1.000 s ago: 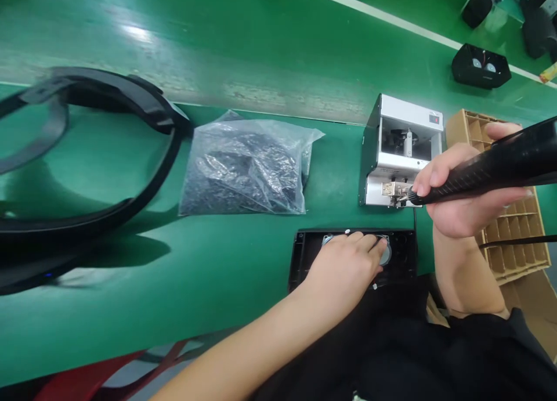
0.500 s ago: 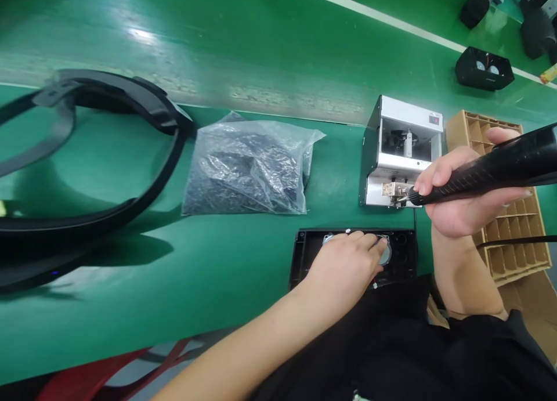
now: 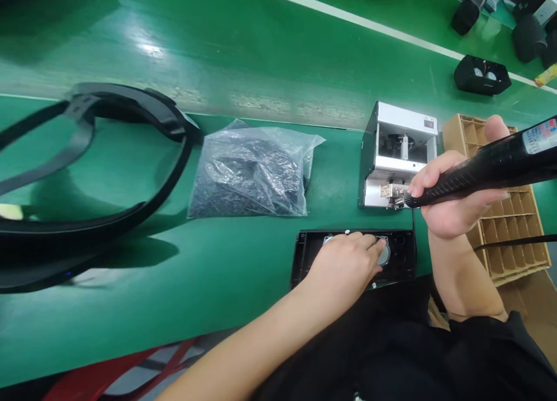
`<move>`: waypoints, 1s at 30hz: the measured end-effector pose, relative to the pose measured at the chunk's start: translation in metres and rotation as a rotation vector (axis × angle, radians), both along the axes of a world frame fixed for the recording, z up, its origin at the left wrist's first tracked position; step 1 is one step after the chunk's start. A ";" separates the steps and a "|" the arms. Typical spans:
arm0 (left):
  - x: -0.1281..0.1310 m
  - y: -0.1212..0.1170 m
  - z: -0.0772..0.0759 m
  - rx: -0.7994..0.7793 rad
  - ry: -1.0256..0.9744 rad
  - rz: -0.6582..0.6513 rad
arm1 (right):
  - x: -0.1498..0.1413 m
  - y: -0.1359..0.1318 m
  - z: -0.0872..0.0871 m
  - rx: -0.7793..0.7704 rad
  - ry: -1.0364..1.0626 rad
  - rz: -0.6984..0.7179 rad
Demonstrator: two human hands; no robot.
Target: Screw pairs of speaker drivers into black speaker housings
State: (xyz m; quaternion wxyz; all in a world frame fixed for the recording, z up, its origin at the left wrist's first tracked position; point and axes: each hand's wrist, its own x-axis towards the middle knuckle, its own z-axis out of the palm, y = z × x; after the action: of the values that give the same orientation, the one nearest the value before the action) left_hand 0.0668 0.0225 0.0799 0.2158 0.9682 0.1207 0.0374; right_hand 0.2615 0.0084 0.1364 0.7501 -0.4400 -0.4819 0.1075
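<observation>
My right hand [image 3: 452, 201] is wrapped around a black electric screwdriver [image 3: 470, 169]. The tool's bit meets the outlet of a silver and black screw feeder [image 3: 404, 145]; whether a screw is on the tip is too small to see. Lower down, a black speaker housing [image 3: 300, 259] lies open side up near the table's front edge. My left hand [image 3: 346, 264] reaches over it with fingers curled on a round speaker driver [image 3: 384, 255] inside. The fingers and back of the hand hide much of the housing's middle. Small white connectors peek out at its rim.
A clear plastic bag of dark parts [image 3: 252, 172] lies left of the feeder. Black headgear with straps [image 3: 130, 215] stands at far left. On the right is a divided cardboard box [image 3: 507, 230]. Another black speaker housing [image 3: 482, 79] sits farther back.
The view has shifted slightly. Both hands keep nearly the same places, the screwdriver bit still at the feeder outlet and the left hand still on the speaker driver.
</observation>
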 end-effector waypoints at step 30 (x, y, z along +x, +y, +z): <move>-0.002 0.004 -0.001 -0.065 0.015 0.019 | -0.011 -0.064 -0.034 -0.088 0.068 0.095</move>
State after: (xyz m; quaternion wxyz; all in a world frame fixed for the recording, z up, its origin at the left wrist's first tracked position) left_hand 0.0651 0.0260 0.0792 0.2457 0.9598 0.1326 0.0281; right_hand 0.2505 -0.0556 0.1019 0.7399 -0.4453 -0.4714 0.1789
